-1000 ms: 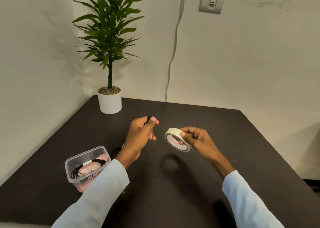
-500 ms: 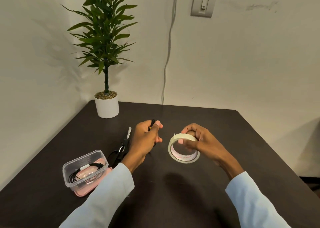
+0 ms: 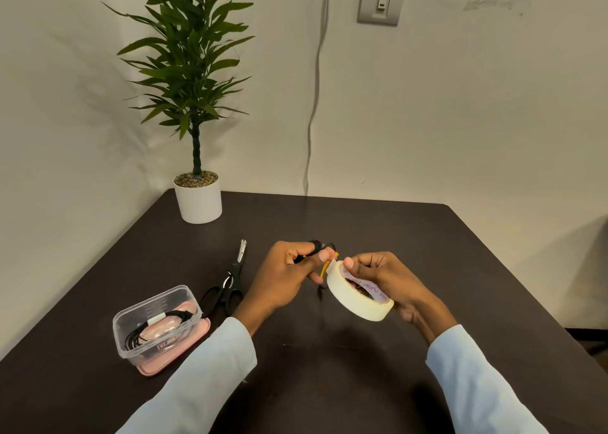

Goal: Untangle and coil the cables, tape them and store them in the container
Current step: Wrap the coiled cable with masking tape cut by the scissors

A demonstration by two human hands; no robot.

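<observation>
Pink lettering runs around the inner cardboard core of the masking tape roll (image 3: 357, 297), seen reversed and too warped to read. A small dark label on the clear plastic container (image 3: 157, 326) is likewise too small to make out. The roll is matte cream paper, a thick ring tilted toward the camera just right of frame centre, held above the dark matte table (image 3: 362, 367). The right hand (image 3: 391, 285) grips it, thumb on the rim and fingers curled through the core. The left hand (image 3: 289, 275) is closed around a coiled black cable (image 3: 317, 246) with a yellow bit beside the roll's edge. At lower left, the rounded-corner container sits on a pink lid and holds another black coil banded in white tape. Black-handled scissors (image 3: 230, 285) lie between container and hands.
</observation>
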